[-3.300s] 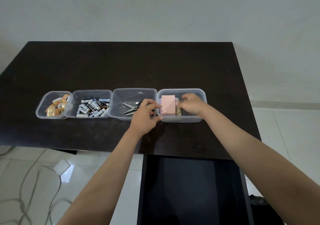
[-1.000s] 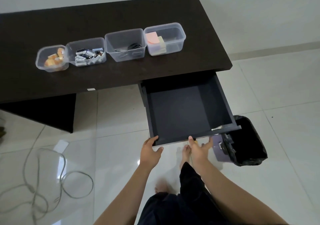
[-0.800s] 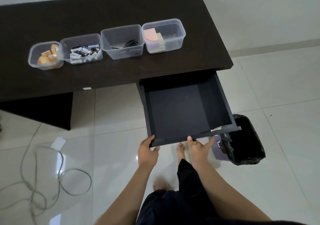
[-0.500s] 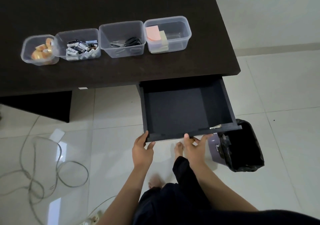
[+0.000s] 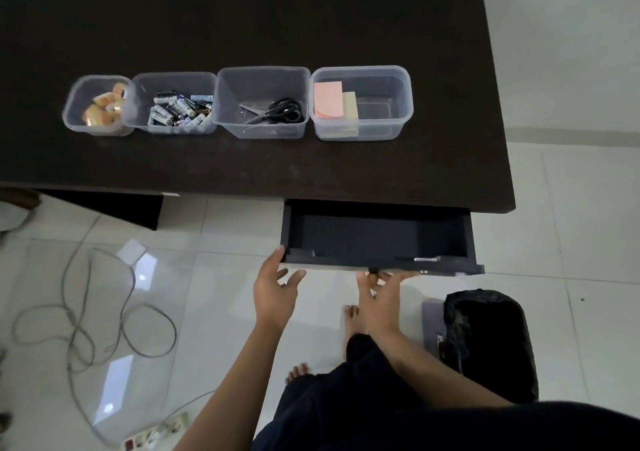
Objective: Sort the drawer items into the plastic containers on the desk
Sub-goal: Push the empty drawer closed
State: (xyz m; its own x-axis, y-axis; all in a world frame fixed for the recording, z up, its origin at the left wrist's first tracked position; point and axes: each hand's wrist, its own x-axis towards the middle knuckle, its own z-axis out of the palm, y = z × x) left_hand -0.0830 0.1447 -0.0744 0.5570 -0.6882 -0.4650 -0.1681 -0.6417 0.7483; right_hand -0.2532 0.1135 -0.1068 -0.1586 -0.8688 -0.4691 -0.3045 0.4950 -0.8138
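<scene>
drawer (image 5: pixel 377 239): partly out from under the table (image 5: pixel 242 163), its front edge facing the person; the part that shows looks bare inside, dark and hard to read
drawer axis: long side runs left to right, travel runs away from the person, in under the table
left hand (image 5: pixel 275 293): just at the drawer's front left corner, fingers (image 5: pixel 278 258) straight and spread, tips touching the corner, holding nothing
right hand (image 5: pixel 379 298): under the middle of the front edge, fingers splayed up against its underside, nothing held that I can see; a small dark knob sits at the fingertips
nearer hand: both are at the front edge, left at the corner, right near the middle, so a push inward would be shared
containers (image 5: pixel 263 102): four in a row on the table, well beyond the drawer; tape rolls (image 5: pixel 104 109), batteries (image 5: pixel 180 109), scissors (image 5: pixel 277 111), sticky notes (image 5: pixel 329 98), left to right
task stage: sorting looks done, judging by the filled containers and bare drawer; closing is the likely step
versus half a second ago: drawer has slid well inward, far less of its floor shows; the left hand has opened out from the edge; the view has tilted toward the table
floor: loose cable (image 5: pixel 86 315) at left, black bin (image 5: pixel 488 339) at right
</scene>
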